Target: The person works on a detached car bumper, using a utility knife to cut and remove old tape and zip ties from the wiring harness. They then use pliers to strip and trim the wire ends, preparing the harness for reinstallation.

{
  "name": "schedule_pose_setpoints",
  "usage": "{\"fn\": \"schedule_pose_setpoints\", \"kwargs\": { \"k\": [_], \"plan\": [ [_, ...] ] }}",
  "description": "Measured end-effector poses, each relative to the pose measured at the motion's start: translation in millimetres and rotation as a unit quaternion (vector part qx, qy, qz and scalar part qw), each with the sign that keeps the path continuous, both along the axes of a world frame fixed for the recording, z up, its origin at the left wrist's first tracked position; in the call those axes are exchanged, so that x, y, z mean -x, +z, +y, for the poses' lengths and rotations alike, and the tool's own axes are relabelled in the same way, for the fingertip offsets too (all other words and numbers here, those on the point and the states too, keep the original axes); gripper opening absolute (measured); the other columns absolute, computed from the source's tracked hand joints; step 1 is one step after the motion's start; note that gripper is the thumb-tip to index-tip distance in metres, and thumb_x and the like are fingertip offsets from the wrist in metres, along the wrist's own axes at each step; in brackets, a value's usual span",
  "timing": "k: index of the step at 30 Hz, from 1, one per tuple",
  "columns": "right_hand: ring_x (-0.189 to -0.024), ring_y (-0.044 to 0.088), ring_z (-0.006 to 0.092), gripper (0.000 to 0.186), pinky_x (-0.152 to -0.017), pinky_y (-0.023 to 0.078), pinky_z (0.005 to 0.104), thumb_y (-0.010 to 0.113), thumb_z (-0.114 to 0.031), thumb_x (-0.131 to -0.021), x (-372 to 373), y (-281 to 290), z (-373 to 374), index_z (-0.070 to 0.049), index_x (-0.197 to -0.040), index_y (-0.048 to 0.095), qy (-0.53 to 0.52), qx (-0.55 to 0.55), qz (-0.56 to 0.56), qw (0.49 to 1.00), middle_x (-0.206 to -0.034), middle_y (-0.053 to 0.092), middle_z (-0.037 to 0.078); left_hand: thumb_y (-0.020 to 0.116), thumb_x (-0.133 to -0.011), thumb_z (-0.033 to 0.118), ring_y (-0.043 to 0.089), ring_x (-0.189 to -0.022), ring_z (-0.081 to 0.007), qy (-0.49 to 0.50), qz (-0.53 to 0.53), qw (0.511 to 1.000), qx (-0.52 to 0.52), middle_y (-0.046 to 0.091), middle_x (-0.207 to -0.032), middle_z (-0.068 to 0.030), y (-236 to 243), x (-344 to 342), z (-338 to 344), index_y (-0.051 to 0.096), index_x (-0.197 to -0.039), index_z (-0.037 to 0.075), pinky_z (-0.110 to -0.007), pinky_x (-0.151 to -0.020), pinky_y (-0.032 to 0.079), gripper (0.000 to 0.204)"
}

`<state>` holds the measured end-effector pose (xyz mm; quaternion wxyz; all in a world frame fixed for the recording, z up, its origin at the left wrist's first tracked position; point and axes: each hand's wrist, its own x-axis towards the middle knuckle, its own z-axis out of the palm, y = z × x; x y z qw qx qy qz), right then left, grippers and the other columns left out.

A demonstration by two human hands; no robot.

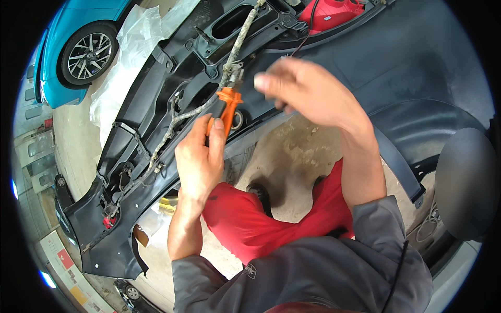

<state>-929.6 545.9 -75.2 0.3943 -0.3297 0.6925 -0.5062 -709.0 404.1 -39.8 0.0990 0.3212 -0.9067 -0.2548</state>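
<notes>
Jutting from left hand; probably pliers

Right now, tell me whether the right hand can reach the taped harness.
Probably yes: the right hand hovers close by, and the orange tool in the left hand leaves the taped harness uncovered farther up.

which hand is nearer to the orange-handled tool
Left. The left hand grips the orange-handled tool by its handle; the right hand is off to the tool's right, not touching it.

2 hands, 1 orange-handled tool
</notes>
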Motion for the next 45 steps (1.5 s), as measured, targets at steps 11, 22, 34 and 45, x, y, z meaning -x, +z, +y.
{"fn": "schedule_pose_setpoints", "kwargs": {
  "k": [11, 22, 34, 45],
  "plan": [
    [-0.093, 0.068, 0.0148, 0.058, -0.074, 0.06, 0.0314, 0.074, -0.03, -0.105, -65, 10, 14, 0.002, -0.146, 0.048, -0.082, 0.003, -0.239, 0.968, -0.111, 0.07, 0.012, 0.079, -0.098, 0.016, 0.075, -0.097, -0.0291, -0.273, 0.138, 0.933, -0.19, 0.076, -0.114, -0.0128, 0, 18, -24, 0.075, -0.119, 0.003, -0.037, -0.081, 0.06, 0.025],
    [-0.103, 0.074, 0.0226, 0.046, -0.094, 0.057, 0.0376, 0.066, -0.035, -0.111, -113, 58, 57, -0.002, -0.141, 0.058, -0.217, 0.002, -0.016, 0.976, -0.114, 0.078, 0.013, 0.076, -0.103, 0.018, 0.073, -0.083, -0.0144, -0.235, 0.032, 0.951, -0.198, 0.078, -0.099, -0.0077, -20, 98, -106, 0.078, -0.125, 0.007, -0.034, -0.074, 0.057, 0.025],
    [-0.127, 0.063, 0.0501, 0.046, -0.11, 0.05, 0.0525, 0.054, 0.001, -0.094, -144, 28, -17, 0.013, -0.138, 0.052, -0.204, -0.246, 0.2, 0.926, -0.13, 0.064, 0.038, 0.061, -0.113, 0.015, 0.073, -0.094, -0.0182, -0.188, 0.182, 0.86, -0.438, 0.074, -0.111, -0.0138, -64, 99, -118, 0.061, -0.121, -0.004, -0.032, -0.083, 0.062, 0.021],
    [-0.132, 0.058, 0.0537, 0.055, -0.115, 0.049, 0.0536, 0.061, 0.009, -0.087, -138, 24, -73, 0.014, -0.14, 0.048, -0.215, -0.354, 0.253, 0.874, -0.138, 0.057, 0.04, 0.065, -0.111, 0.017, 0.071, -0.092, -0.0138, -0.174, 0.239, 0.853, -0.43, 0.076, -0.108, -0.0112, -82, 79, -116, 0.064, -0.116, -0.003, -0.031, -0.083, 0.059, 0.02]
  ]
}}
